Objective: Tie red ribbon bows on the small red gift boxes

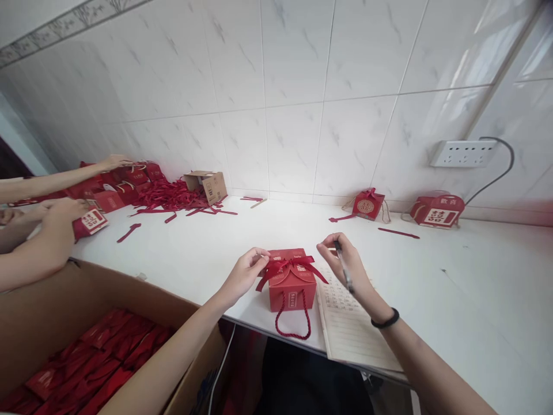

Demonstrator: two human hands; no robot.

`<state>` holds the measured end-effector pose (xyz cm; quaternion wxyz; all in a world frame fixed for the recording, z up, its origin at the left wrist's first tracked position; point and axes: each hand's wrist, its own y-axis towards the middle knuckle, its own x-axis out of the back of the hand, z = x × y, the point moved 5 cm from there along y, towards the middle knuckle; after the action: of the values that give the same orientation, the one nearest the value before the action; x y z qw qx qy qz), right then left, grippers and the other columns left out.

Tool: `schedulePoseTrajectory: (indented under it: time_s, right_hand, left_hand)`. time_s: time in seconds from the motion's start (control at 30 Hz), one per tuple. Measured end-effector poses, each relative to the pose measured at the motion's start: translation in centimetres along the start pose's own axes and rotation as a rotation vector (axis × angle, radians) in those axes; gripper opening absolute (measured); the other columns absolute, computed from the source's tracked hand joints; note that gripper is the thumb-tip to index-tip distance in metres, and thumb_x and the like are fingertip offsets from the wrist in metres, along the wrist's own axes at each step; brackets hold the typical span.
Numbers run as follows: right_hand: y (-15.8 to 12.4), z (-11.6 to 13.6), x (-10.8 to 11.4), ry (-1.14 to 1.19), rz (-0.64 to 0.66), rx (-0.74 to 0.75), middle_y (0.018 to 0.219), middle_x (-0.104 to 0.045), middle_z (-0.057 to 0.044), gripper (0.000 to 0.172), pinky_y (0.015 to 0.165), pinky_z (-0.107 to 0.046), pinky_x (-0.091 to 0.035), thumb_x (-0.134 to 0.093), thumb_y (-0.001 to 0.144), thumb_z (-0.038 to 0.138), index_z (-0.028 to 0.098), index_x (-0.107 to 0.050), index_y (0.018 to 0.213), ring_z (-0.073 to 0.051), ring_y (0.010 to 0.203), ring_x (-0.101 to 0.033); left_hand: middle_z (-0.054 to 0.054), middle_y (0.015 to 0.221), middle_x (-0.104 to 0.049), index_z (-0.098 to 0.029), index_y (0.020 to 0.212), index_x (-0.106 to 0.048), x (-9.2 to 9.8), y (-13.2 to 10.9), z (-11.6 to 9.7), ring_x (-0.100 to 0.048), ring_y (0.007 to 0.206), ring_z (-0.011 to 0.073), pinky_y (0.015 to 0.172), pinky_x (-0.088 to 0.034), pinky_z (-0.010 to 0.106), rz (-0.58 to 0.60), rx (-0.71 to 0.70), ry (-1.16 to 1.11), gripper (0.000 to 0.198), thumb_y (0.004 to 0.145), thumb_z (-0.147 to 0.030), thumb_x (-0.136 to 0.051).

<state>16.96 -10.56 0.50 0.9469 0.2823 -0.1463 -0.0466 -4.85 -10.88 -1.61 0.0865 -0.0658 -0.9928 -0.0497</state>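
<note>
A red gift box (291, 293) with a red ribbon bow (290, 264) on its lid stands at the table's front edge. Its twisted red cord handle (294, 336) hangs down in front. On the box's left, my left hand (247, 274) pinches the ribbon at the lid's upper corner. My right hand (348, 265) is raised to the right of the box, apart from it, with a pen (343, 266) held in the palm and its thumb and forefinger close together. Under that hand lies an open notebook (360, 337) with handwritten rows, partly covered by my forearm.
At left, another person's hands (56, 222) handle red boxes. A ribbon pile (170, 195) lies by a small cardboard box (211, 185). Two more gift boxes (368, 205) (438, 210) stand against the wall. A large carton (142, 294) full of red boxes is at lower left.
</note>
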Motion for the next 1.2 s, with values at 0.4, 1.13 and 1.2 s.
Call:
schedulePoseTrajectory:
  time_s: [0.4, 1.13, 1.2]
  right_hand:
    - [-7.2, 6.2, -7.1, -0.501, 0.074, 0.763, 0.085, -0.061, -0.004, 0.023, 0.092, -0.043, -0.037, -0.039, 0.086, -0.002, 0.017, -0.050, 0.080, -0.016, 0.082, -0.055]
    - [-9.2, 7.3, -6.7, -0.221, 0.007, 0.844, 0.091, -0.065, -0.005, 0.019, 0.073, -0.033, -0.036, -0.048, 0.084, -0.001, 0.017, -0.051, 0.089, -0.015, 0.079, -0.058]
    - [-9.9, 7.9, -6.1, -0.188, 0.114, 0.903, 0.088, -0.065, -0.004, 0.018, 0.072, -0.033, -0.038, -0.048, 0.082, 0.001, 0.018, -0.050, 0.089, -0.015, 0.077, -0.059]
  left_hand:
    - [0.002, 0.096, -0.059, -0.020, 0.084, -0.061, -0.7, 0.0, -5.2, -0.056, 0.093, 0.0164, 0.084, -0.044, 0.031, -0.031, -0.370, 0.456, 0.013, 0.080, -0.028, -0.051]
    - [0.003, 0.088, -0.061, -0.019, 0.071, -0.063, -2.8, 1.0, -3.7, -0.055, 0.090, 0.0188, 0.086, -0.043, 0.034, 0.133, -0.359, 0.555, 0.011, 0.074, -0.029, -0.061]
    - [0.003, 0.087, -0.061, -0.019, 0.070, -0.063, -2.9, 1.0, -3.5, -0.055, 0.090, 0.0190, 0.086, -0.042, 0.035, 0.103, -0.344, 0.538, 0.011, 0.075, -0.029, -0.059]
